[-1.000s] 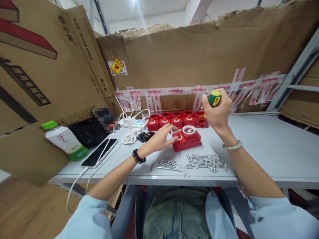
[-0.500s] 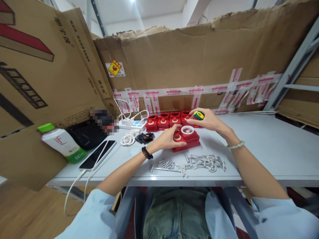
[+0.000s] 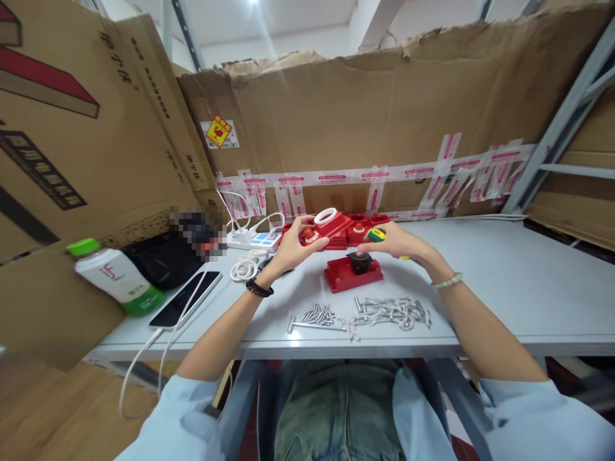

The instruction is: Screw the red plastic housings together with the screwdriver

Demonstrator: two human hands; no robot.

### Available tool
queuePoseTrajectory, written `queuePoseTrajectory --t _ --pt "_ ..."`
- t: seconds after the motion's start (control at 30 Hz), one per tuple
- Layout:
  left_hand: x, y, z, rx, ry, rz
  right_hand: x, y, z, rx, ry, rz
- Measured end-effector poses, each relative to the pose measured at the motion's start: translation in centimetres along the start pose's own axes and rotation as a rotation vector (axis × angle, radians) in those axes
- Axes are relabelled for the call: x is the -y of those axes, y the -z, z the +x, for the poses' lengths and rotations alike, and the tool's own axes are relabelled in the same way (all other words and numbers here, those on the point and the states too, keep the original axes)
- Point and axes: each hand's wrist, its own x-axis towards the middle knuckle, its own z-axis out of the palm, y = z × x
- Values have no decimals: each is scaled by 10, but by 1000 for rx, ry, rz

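Observation:
My left hand (image 3: 291,250) grips a red housing cover (image 3: 338,225) with a white ring on top, holding it tilted above the table. In my right hand (image 3: 398,241) is a screwdriver with a green and yellow handle (image 3: 377,235). The fingertips of that hand are at a dark round part (image 3: 360,262); whether they touch it I cannot tell. That part sits over the open red base (image 3: 342,276), which rests on the table. Nearer to me lie a pile of small screws (image 3: 319,315) and a tangle of metal rods with chains (image 3: 394,312).
More red housings (image 3: 358,232) stand in a row at the back, partly hidden by the cover. To the left are a power strip (image 3: 264,240), a coiled white cable (image 3: 244,269), a phone (image 3: 186,299) and a bottle (image 3: 118,278). A cardboard wall (image 3: 336,128) closes the back.
My left hand has lifted the red cover off its base, up and to the left, exposing the base and dark part. My right hand has moved slightly down, keeping the screwdriver.

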Motion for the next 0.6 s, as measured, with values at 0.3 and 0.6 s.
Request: queuePoseTrajectory --t 0.3,0.6 --pt "-1 14 3 -57 -21 44 0 -12 3 58 10 -2" --pt "2 41 12 -266 -64 -10 32 -10 -1 43 79 192"
